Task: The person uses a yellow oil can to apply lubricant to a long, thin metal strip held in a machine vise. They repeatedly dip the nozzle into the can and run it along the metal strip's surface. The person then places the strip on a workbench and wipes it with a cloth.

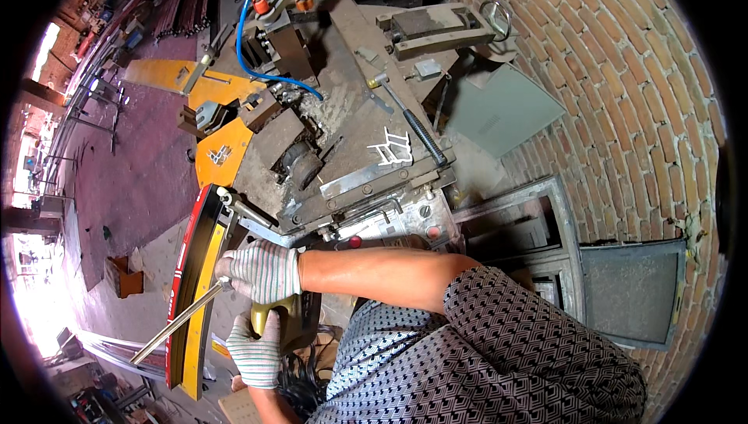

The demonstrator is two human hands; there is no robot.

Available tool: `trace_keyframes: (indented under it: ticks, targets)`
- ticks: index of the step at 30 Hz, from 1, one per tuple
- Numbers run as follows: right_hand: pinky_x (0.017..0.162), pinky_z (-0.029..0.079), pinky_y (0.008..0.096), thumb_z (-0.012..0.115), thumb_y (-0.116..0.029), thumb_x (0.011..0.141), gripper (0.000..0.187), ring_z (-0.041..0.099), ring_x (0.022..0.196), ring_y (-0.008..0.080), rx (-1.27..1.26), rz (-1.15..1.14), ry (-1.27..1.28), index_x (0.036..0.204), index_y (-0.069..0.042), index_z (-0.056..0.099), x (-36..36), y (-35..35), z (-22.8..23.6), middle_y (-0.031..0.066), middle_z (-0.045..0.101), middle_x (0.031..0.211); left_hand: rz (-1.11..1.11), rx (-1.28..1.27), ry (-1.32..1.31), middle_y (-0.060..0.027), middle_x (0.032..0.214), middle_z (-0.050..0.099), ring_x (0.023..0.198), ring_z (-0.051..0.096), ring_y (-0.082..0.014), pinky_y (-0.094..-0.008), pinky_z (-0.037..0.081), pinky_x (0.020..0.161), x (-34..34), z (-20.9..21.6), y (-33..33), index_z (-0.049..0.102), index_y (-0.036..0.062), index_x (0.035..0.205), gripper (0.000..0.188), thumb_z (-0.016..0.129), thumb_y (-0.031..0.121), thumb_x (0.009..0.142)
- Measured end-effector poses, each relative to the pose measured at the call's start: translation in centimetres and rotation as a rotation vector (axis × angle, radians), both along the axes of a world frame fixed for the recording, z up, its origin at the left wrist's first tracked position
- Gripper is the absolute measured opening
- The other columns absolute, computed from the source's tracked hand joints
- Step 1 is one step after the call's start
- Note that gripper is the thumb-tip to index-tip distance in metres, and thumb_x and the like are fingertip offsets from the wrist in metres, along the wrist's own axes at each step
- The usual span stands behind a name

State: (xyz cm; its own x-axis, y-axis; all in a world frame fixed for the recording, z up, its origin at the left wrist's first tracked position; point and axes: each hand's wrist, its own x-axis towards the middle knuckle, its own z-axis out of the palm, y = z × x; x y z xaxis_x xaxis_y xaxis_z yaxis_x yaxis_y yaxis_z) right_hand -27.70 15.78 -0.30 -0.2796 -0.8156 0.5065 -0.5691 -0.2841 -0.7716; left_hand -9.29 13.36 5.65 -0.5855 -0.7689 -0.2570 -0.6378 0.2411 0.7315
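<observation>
A thin pale rod (175, 325) is pinched near its end in the right grip (261, 270), striped glove and all, and it's angled out to the left across a red-and-yellow rail (195, 362). Just below, a gold-coloured part (288, 321) is touched by the left grip (255, 351), though whether that one's closed on it can't be told. A hammer (414, 122) and some small white pieces (395, 149) are scattered on the grimy tabletop (351, 139).

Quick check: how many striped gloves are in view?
2. One glove is on the right hand, at the upper end of the rod; the other is on the left hand, lower down, at the gold object. More could be hidden.
</observation>
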Motion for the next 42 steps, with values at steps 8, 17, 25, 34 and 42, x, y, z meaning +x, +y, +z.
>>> trace_keyframes:
  ticks: [8,17,25,34,42]
  targets:
    - [0.071,0.055,0.0481,0.063,-0.014,0.087,0.023,0.069,0.081,0.0355,0.093,-0.085,0.018,0.11,-0.007,0.06,0.8,0.3,-0.2,0.0131,0.065,0.093,-0.004,-0.012,0.005,-0.0039,0.086,0.067,0.075,0.055,-0.0074,-0.0251,0.048,0.068,-0.4,0.2,0.8,0.066,-0.006,0.104,0.024,0.077,0.011,0.091]
    - [0.068,0.055,0.047,0.064,-0.016,0.086,0.031,0.069,0.076,0.0347,-0.063,0.03,-0.008,0.117,-0.009,0.062,0.2,0.4,-0.5,0.0116,0.065,0.095,-0.004,0.042,-0.002,-0.0028,0.085,0.066,0.075,0.054,-0.007,-0.0244,0.048,0.067,-0.2,0.8,0.8,0.066,-0.0057,0.104,0.024,0.077,0.011,0.091]
    - [0.081,0.054,0.0432,0.068,-0.016,0.082,0.025,0.067,0.092,0.0324,0.08,-0.029,0.116,0.104,-0.005,0.064,0.8,1.7,-0.3,0.0115,0.066,0.092,0.002,-0.02,0.007,-0.0029,0.085,0.066,0.075,0.055,-0.0075,-0.0248,0.049,0.068,0.2,0.5,1.0,0.067,-0.006,0.104,0.023,0.077,0.01,0.091]
    - [0.077,0.053,0.0445,0.065,-0.017,0.082,0.02,0.065,0.088,0.0306,0.128,-0.148,0.208,0.099,-0.005,0.062,2.0,2.0,0.5,0.0108,0.065,0.088,-0.015,-0.012,-0.039,-0.0035,0.086,0.067,0.078,0.056,-0.0076,-0.0252,0.049,0.07,1.1,0.1,0.6,0.066,-0.0057,0.104,0.023,0.076,0.01,0.09]
    - [0.074,0.054,0.0446,0.067,-0.015,0.079,0.013,0.066,0.085,0.0313,-0.091,0.158,0.161,0.091,-0.01,0.065,0.6,0.6,-1.3,0.0095,0.066,0.087,-0.023,-0.018,-0.012,-0.0036,0.085,0.067,0.076,0.055,-0.0074,-0.0249,0.048,0.069,1.1,-0.1,0.2,0.066,-0.0053,0.102,0.021,0.076,0.009,0.09]
